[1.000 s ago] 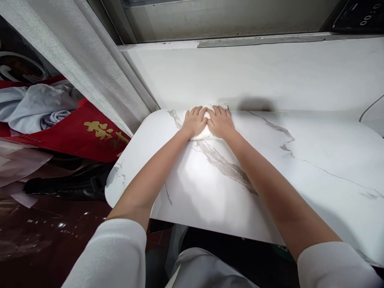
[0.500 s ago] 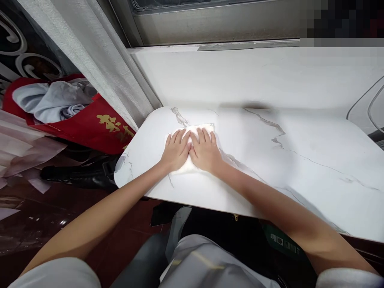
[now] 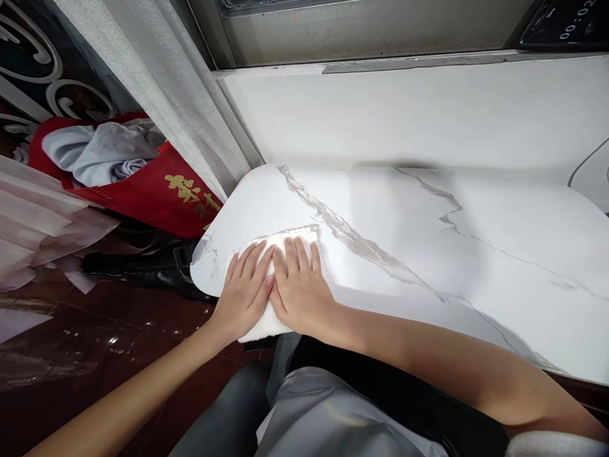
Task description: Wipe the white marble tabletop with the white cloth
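Note:
A white cloth (image 3: 266,322) lies flat on the white marble-patterned table (image 3: 399,222), near its front left edge, and its lower end reaches over that edge. On the cloth's left part rests my left hand (image 3: 245,289), fingers spread and pointing away from me. My right hand (image 3: 302,285) presses flat beside it, also with fingers apart. The two thumbs touch or overlap in the middle. Neither hand grips the cloth; both palms lie on top of it.
Left of the table stand a red bag (image 3: 143,200) with grey cloth in it and a black boot-like object (image 3: 143,270). A pale curtain (image 3: 166,76) hangs at the back left. A dark timer display (image 3: 571,28) sits on the ledge; a cable (image 3: 587,158) hangs at right.
Both hands and the cloth have moved toward me and to the left, down to the table's front edge. The view has shifted slightly, and the timer display now shows.

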Demonstrator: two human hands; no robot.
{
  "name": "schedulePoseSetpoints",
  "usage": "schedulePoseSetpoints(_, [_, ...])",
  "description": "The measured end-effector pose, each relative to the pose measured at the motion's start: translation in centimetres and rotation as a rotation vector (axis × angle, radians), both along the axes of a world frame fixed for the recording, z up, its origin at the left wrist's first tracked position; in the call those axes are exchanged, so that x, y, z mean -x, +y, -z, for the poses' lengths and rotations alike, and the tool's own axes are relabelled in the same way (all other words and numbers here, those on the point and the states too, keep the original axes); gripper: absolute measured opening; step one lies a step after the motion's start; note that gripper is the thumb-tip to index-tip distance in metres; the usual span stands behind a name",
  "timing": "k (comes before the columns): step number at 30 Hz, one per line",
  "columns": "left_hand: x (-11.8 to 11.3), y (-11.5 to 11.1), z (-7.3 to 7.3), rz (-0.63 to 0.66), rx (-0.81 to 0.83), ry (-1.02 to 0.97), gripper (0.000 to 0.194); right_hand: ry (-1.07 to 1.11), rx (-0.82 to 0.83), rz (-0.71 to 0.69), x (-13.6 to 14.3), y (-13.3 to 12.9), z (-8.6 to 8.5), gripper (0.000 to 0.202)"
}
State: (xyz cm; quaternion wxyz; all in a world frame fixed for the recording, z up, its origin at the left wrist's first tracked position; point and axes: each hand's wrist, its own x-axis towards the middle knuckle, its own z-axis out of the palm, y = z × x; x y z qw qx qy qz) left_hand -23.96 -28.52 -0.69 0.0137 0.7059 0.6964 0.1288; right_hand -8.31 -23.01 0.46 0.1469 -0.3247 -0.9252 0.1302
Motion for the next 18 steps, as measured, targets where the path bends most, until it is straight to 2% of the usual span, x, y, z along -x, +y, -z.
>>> schedulePoseSetpoints(3, [0.7,1.1,-0.1,-0.023,0.032,-0.002,0.055,0.001,-0.002,-0.005,0.7,1.1,0.1,0.063])
schedulePoseSetpoints(6, [1.8,3.5,-0.4,-0.063,0.065,-0.014,0.056,0.006,-0.009,0.000,2.1,3.6,0.2,0.061])
schedulePoseSetpoints(12, [4.7,10.4,-0.8,-0.056,0.065,-0.023,0.055,0.027,-0.026,0.063,5.5,10.0,0.6,0.056])
schedulePoseSetpoints(18, [6.5,17.6,-0.2,-0.068,0.015,-0.044,0.053,0.011,-0.026,0.113,7.3,16.4,0.7,0.055])
